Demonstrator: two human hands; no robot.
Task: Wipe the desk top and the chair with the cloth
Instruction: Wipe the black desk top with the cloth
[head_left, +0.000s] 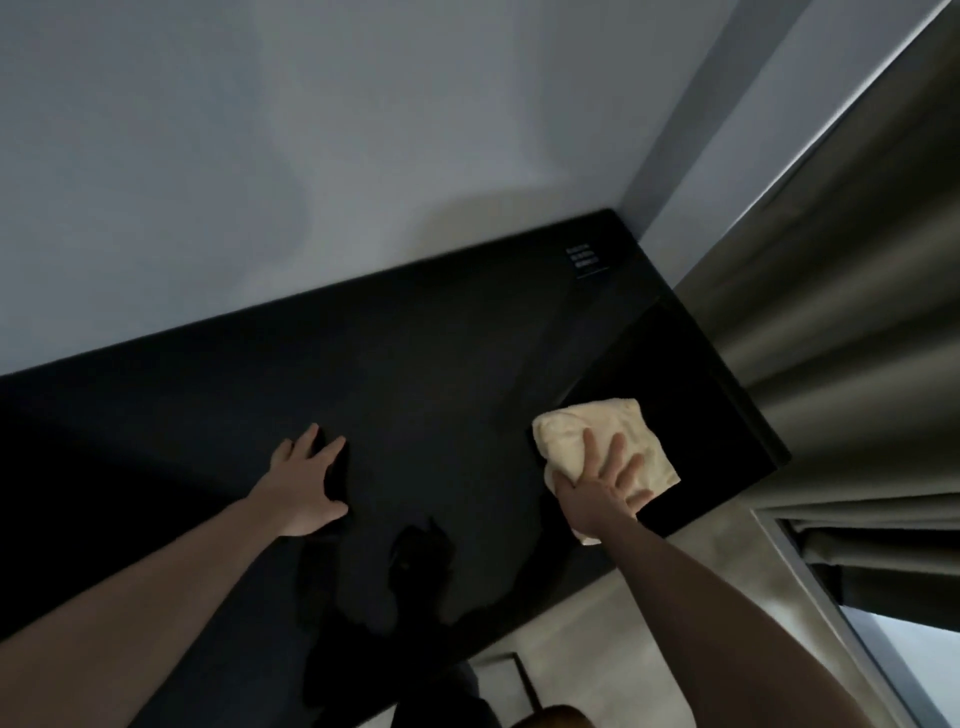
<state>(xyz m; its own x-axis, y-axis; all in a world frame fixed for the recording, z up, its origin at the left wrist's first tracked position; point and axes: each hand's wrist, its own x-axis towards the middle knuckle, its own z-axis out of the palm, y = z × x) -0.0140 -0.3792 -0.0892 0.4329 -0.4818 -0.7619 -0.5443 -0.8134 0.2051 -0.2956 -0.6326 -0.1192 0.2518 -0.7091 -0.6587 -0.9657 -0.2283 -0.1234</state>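
We start at the right hand (605, 486), which lies flat on the cloth (608, 441) with its fingers straight and spread, pressing the cloth onto the desk top (415, 364). The cloth is pale yellow, folded into a rough square, and it sits near the right end of the desk, close to the front edge; one corner pokes out below the wrist. Part of it covers a glossier black panel (691, 374) that fills the right end of the surface.

Across the desk we see the left hand (311, 480), well apart from the cloth. Its fingers are straight and its palm rests on the bare desk top, holding nothing. Both forearms reach in from the bottom of the view.

The desk top is black and faintly shiny, and we can make out dim reflections in it near the front edge. It runs along a plain pale wall (311, 156) and ends in the corner at the right. Near that far right corner a small label (584, 258) with white print lies on the surface; the print is too small for us to read.

To the right of the desk a heavy grey-brown curtain (857, 312) hangs in folds, with a thin strip of daylight along its edge. Below the desk's front edge we see a light floor (597, 623). The room is dim. We cannot make out a chair with any certainty.
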